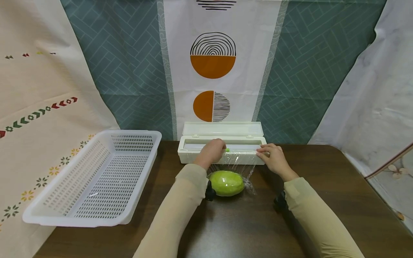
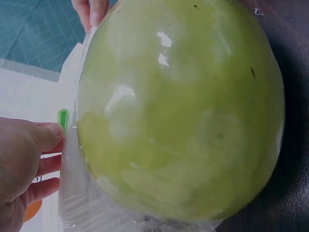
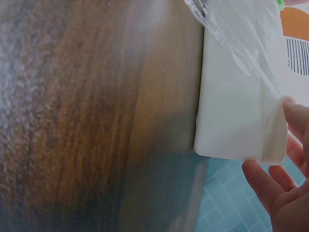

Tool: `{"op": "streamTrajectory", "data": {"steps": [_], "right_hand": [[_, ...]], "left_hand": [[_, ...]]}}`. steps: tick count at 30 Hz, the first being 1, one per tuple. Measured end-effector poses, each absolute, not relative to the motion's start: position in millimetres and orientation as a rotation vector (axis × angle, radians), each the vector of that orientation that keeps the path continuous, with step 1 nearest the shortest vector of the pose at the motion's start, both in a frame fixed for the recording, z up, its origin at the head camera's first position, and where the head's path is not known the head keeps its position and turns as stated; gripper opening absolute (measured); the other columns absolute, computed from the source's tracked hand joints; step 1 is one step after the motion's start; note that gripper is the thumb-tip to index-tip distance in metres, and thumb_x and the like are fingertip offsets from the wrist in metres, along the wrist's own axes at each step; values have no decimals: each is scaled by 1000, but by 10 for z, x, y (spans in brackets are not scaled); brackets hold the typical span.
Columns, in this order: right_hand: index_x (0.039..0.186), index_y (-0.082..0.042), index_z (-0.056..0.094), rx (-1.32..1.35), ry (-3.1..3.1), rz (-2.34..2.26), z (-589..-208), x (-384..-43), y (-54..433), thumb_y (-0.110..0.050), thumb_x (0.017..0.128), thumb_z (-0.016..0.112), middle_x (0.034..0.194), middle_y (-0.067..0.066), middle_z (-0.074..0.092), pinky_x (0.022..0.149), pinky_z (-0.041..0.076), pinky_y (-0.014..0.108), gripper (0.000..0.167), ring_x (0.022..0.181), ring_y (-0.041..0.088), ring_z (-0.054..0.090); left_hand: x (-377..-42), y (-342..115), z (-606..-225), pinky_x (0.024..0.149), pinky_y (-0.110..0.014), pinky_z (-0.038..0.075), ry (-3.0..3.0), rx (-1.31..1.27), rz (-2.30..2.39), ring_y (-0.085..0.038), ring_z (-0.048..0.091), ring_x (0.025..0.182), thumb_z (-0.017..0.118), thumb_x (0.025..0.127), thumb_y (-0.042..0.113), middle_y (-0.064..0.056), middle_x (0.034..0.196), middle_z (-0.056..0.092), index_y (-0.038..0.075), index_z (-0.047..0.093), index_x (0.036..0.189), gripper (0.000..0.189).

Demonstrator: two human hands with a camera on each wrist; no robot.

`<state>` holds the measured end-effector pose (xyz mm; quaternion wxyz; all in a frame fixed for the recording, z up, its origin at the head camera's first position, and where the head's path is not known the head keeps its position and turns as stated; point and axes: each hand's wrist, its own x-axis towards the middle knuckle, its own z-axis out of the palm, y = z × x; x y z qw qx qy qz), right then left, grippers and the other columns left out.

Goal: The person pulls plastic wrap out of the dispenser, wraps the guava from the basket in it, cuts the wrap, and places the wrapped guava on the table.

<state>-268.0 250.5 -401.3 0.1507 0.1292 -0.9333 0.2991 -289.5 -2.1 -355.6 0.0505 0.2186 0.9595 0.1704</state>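
A yellow-green melon [image 1: 227, 183] lies on the table, covered by clear cling film [image 1: 237, 157] that runs from the white cling film dispenser [image 1: 187, 156] behind it. At the dispenser's front rim my left hand [image 1: 211, 152] pinches a small green slide cutter [image 2: 63, 120] between thumb and fingers. My right hand [image 1: 272, 157] grips the dispenser's right end, thumb on the top edge beside the film and fingers around the corner. The dispenser's lid [image 1: 222, 128] stands raised at the back, with the film roll [image 1: 245, 147] visible inside.
A white perforated plastic basket [image 1: 124, 211] stands at the left, with a small pale strip [image 1: 93, 194] inside. The brown wooden table [image 1: 238, 229] ends at the back against a patterned cloth [image 1: 132, 71]. Pale cloth [image 1: 380, 107] hangs along the right side.
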Motion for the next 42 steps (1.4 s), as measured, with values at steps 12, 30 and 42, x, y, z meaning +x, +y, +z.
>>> {"op": "streamTrajectory", "data": {"steps": [12, 30, 42], "right_hand": [[106, 2, 70, 379, -2678, 853, -3999, -2670, 2502, -14, 89, 65, 124, 24, 59, 96, 33, 52, 24, 113, 42, 47], [106, 2, 70, 375, -2665, 856, -3998, -2665, 2497, -13, 88, 65, 123, 24, 59, 94, 34, 52, 24, 112, 42, 48], [107, 3, 69, 371, -2676, 856, -4006, -2661, 2482, -14, 89, 64, 125, 24, 58, 96, 33, 52, 25, 114, 42, 47]], "left_hand": [[-2874, -30, -3521, 94, -34, 49, 2917, 656, 499, -21, 58, 112, 48, 99, 13, -8, 122, 60, 6, 62, 118, 25], [-2889, -49, -3537, 91, -32, 50, 2949, 704, 419, -20, 58, 107, 47, 99, 14, -7, 114, 61, 6, 62, 115, 23], [-2878, -52, -3544, 96, -33, 48, 2955, 699, 457, -21, 56, 112, 47, 99, 14, -8, 119, 60, 7, 63, 121, 28]]}}
